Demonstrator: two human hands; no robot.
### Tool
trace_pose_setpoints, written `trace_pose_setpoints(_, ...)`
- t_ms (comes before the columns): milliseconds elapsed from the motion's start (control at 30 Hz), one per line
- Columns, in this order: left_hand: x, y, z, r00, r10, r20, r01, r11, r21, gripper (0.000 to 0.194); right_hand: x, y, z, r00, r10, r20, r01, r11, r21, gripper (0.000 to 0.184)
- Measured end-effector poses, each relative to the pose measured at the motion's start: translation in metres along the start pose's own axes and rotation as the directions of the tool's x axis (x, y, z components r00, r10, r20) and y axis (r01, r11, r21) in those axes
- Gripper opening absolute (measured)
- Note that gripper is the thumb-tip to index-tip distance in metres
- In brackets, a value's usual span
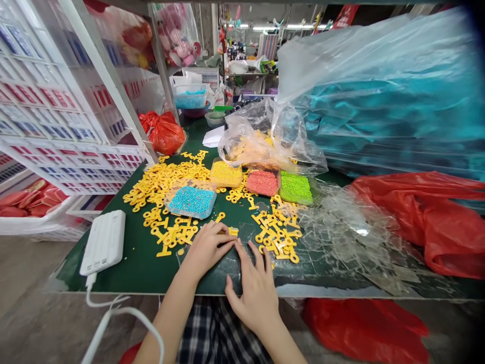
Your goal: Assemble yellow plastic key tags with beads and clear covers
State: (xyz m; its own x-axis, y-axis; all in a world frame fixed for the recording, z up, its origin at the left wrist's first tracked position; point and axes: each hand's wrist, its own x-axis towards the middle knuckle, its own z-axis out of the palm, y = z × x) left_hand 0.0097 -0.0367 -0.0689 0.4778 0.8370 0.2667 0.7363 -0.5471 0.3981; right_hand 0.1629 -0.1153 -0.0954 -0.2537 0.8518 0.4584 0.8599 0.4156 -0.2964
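Note:
My left hand [206,247] rests on the green table [129,263] with its fingers curled on a small yellow plastic piece [232,231] at the fingertips. Just to its right lies my right hand [255,283], fingers stretched out flat on a clear plastic sheet [242,237]. Many yellow key-shaped plastic pieces [162,182] lie scattered in front of both hands, with another cluster [278,232] beside my right hand. Behind them stand trays of small beads: blue [191,199], yellow [226,173], pink [262,182] and green [296,187].
A white power bank [104,241] with a cable lies at the table's left front. A heap of clear plastic shells [352,237] is on the right, with red bags [428,217] and a big teal bundle in plastic [382,91]. White crates [53,101] stack at left.

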Motion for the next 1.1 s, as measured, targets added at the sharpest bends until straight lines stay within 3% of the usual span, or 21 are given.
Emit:
trace_pose_setpoints(400, -0.002, -0.007, -0.003, 0.988, -0.108, -0.107, 0.095, 0.989, -0.113, 0.018, 0.000, 0.000, -0.003, 1.000, 0.007, -0.004, -0.007, 1.000, 0.006, 0.060)
trace_pose_setpoints(700, 0.000, 0.000, -0.002, 0.998, -0.038, -0.043, 0.035, 0.996, -0.079, 0.018, 0.001, -0.002, -0.002, 0.999, 0.044, 0.001, -0.044, 0.998, 0.049, 0.062)
trace_pose_setpoints(800, -0.001, -0.003, -0.002, 0.992, -0.028, -0.120, 0.019, 0.997, -0.072, 0.017, -0.001, -0.001, 0.000, 0.998, 0.059, 0.009, -0.059, 0.991, 0.116, 0.064)
trace_pose_setpoints(900, -0.001, -0.005, -0.004, 0.950, -0.015, -0.311, -0.010, 0.997, -0.078, 0.017, -0.004, 0.001, -0.002, 0.992, 0.122, -0.016, -0.110, 0.936, 0.334, 0.060)
trace_pose_setpoints(967, -0.002, -0.002, -0.006, 0.915, 0.029, -0.404, -0.072, 0.993, -0.091, 0.016, -0.002, 0.002, -0.007, 0.963, 0.270, 0.009, -0.217, 0.753, 0.622, 0.051)
trace_pose_setpoints(1000, -0.002, 0.001, -0.007, 0.904, 0.064, -0.422, -0.117, 0.988, -0.100, 0.015, 0.000, 0.003, -0.012, 0.934, 0.352, 0.070, -0.272, 0.569, 0.776, 0.047)
trace_pose_setpoints(1067, -0.002, 0.007, -0.008, 0.899, 0.147, -0.414, -0.212, 0.970, -0.116, 0.015, 0.009, 0.005, -0.022, 0.860, 0.413, 0.298, -0.345, 0.042, 0.938, 0.043)
trace_pose_setpoints(1100, -0.002, 0.010, -0.009, 0.899, 0.184, -0.396, -0.250, 0.961, -0.120, 0.015, 0.014, 0.006, -0.026, 0.830, 0.364, 0.423, -0.363, -0.223, 0.905, 0.044)
